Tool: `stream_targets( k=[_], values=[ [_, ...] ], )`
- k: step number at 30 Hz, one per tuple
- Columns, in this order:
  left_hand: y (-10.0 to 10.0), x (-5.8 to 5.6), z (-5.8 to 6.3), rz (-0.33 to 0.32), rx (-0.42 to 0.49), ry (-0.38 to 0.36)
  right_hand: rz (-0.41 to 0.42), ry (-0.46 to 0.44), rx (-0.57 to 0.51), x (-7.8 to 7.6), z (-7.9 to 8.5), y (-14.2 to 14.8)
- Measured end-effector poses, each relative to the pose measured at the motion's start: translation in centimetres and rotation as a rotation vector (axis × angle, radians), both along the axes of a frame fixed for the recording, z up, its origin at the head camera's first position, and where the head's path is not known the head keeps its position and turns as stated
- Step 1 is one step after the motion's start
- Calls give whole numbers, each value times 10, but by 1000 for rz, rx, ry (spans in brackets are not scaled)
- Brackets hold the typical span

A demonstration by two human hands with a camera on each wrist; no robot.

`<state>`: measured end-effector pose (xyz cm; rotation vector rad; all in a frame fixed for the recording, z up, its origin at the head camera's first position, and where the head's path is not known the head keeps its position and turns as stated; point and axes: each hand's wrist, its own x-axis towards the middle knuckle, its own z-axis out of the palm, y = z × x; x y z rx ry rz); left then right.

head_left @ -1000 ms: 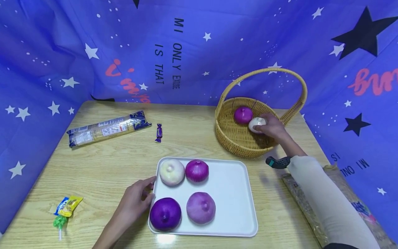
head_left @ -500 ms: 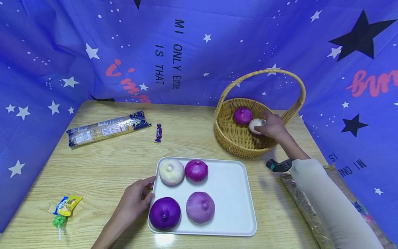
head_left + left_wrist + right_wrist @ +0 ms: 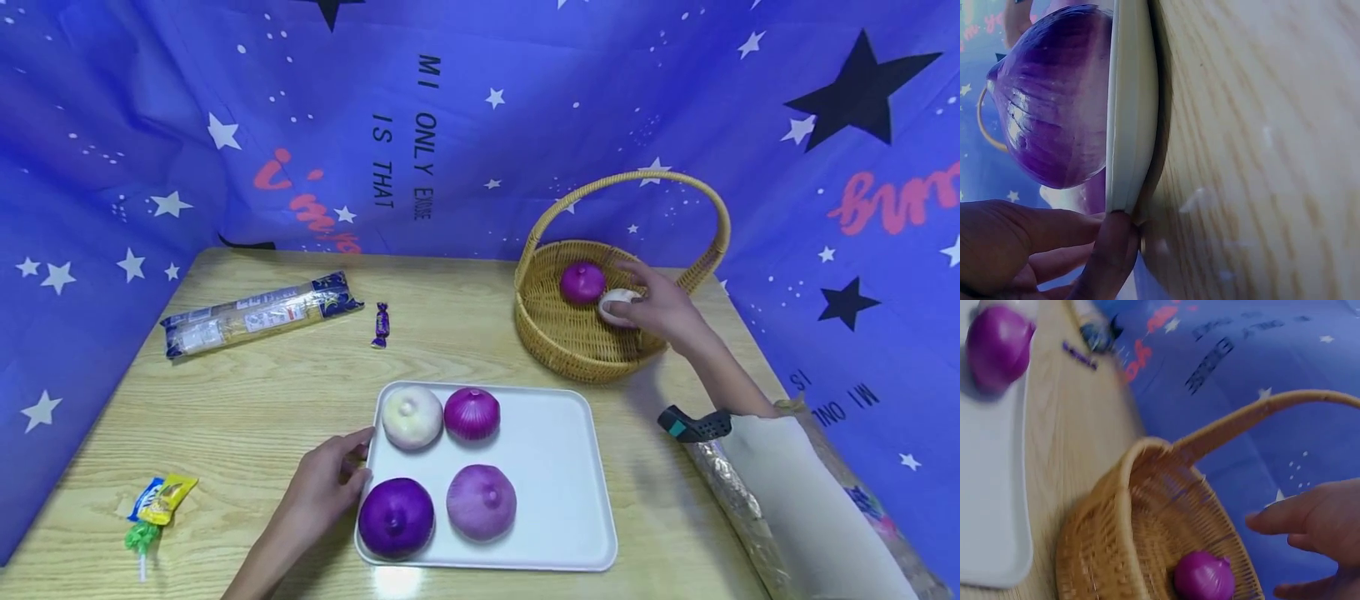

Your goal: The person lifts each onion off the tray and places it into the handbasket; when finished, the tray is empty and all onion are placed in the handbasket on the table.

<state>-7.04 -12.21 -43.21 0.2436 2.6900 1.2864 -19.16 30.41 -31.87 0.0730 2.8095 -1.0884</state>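
Observation:
At its left edge, my left hand (image 3: pixel 322 479) pinches the white tray (image 3: pixel 558 475) between thumb and finger; the left wrist view shows the grip on the rim. On the tray lie a white onion (image 3: pixel 412 417), a magenta onion (image 3: pixel 472 414), a dark purple onion (image 3: pixel 396 518) and a pale purple onion (image 3: pixel 482 502). My right hand (image 3: pixel 663 312) is over the wicker basket (image 3: pixel 540 337), fingers spread, its thumb overlapping another white onion (image 3: pixel 617 305) inside. Beside that sits a purple onion (image 3: pixel 582 283). The right wrist view shows the fingers (image 3: pixel 1282 515) apart with nothing between them.
A long clear packet (image 3: pixel 258 317) and a purple wrapped candy (image 3: pixel 381 325) lie behind the tray. Front left are a yellow wrapped candy (image 3: pixel 170 498) and a green lollipop (image 3: pixel 142 537). A large bag (image 3: pixel 738 508) lies under my right sleeve. The basket's handle (image 3: pixel 622 177) arches high.
My right hand has let go of the white onion in the basket and its fingers have spread. The left hand stays at the tray's edge. The head view has shifted slightly.

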Motion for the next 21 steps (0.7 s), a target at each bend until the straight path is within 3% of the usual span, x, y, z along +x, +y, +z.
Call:
stream_targets(
  k=[4,8,13,21],
  values=[
    [1,0,-1,5,8,-10,37,-12,-268,8,2,-4],
    [2,-1,0,10,4,-9,118,-4,-441,18,3,-12],
    [2,-1,0,6,5,-8,204,-34,-435,35,1,-23],
    [1,-1,0,8,15,-17,281,-73,-389,54,-17,-37]
  ],
)
